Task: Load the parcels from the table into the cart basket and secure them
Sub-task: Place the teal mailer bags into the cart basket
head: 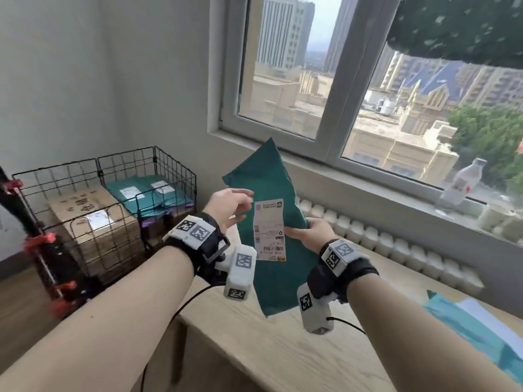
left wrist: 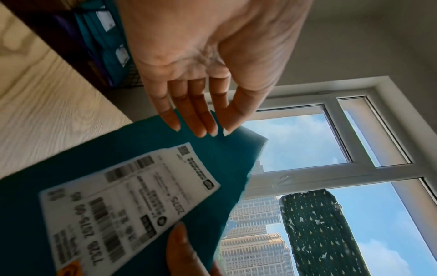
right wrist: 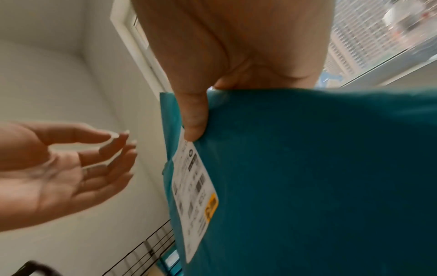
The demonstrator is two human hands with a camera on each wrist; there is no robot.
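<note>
A teal mailer parcel (head: 271,188) with a white shipping label (head: 269,230) stands upright in the air above the wooden table (head: 254,343). My right hand (head: 308,232) pinches its right edge, thumb on the label side (right wrist: 194,119). My left hand (head: 230,205) hovers open at the parcel's left edge, fingers straight (left wrist: 189,119), palm towards it, not gripping. The black wire cart basket (head: 113,176) sits to the left, holding a cardboard box (head: 93,219) and teal parcels (head: 144,193).
More teal and white parcels (head: 475,315) lie at the table's right edge. A radiator (head: 396,244) runs under the window sill, where a plastic bottle (head: 461,182) stands. The cart's black frame with red clamps (head: 39,241) is at far left.
</note>
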